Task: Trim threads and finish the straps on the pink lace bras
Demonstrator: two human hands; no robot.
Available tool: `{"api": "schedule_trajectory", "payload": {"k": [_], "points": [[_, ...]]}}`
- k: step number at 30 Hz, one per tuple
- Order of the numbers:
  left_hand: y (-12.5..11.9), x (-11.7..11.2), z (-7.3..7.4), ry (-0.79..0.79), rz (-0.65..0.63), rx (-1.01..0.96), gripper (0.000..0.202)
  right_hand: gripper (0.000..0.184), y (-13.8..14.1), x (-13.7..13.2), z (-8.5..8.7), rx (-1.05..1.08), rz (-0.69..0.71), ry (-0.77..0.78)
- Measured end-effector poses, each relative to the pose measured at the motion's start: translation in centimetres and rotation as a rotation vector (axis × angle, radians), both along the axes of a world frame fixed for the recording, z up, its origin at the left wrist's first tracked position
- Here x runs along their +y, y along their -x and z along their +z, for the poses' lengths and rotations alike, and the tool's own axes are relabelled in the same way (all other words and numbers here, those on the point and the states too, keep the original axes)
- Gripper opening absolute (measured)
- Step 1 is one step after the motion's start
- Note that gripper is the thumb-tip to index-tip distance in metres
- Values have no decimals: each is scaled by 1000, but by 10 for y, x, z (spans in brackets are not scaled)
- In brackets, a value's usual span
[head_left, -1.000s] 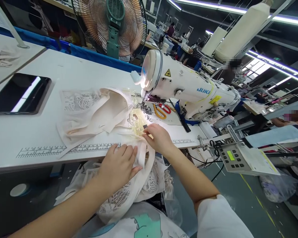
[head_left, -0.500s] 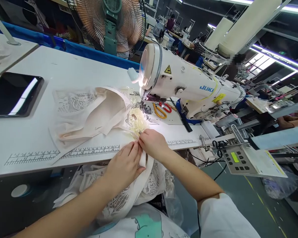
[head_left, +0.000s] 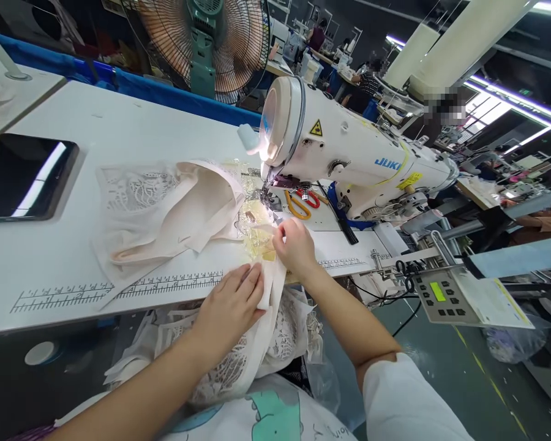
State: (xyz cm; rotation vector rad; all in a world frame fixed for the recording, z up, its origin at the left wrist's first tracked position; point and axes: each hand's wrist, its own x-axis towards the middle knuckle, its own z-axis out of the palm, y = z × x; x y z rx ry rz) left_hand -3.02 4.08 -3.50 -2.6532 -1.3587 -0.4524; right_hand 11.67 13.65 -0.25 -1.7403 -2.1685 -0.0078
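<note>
Currently, the right hand (head_left: 296,245) pinches pale cloth (head_left: 267,285) on the counter (head_left: 133,125), near the sewing machine (head_left: 349,144). The left hand (head_left: 234,300) lies on the cloth; whether it grips, I cannot tell

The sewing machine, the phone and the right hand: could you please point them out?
Sewing machine (head_left: 356,142), head view, on its white arm.
Phone (head_left: 22,174), head view, on its dark screen.
Right hand (head_left: 298,246), head view, on its back.

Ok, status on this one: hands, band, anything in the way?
Left hand on pale band. Right hand curled near machine, grip unclear. Band drapes off table. Nothing plainly blocking; scissors lie beyond right hand.
</note>
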Motion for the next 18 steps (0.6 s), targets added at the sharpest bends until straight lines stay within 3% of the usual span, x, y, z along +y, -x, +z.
{"api": "schedule_trajectory", "payload": {"k": [4, 8, 10, 12, 15, 17, 18], "points": [[5, -1, -2, 14, 2, 1, 42, 11, -33, -24, 20, 4, -14, -20], [16, 5, -4, -20, -89, -18, 52, 14, -76, -74, 46, -148, 198, 342], [20, 11, -3, -69, -164, -41, 57, 12, -90, -85, 53, -127, 252, 424], [22, 15, 2, -165, -196, -74, 53, 16, -96, -76, 53, -69, 221, 381], [25, 8, 10, -331, -107, -223, 28, 23, -100, -31, 39, -7, 95, 265], [32, -7, 10, -312, -13, -373, 13, 34, -102, 4, 28, 9, 2, 209], [38, -17, 8, -235, 34, -430, 15, 38, -103, 19, 24, 11, -41, 190]]}}
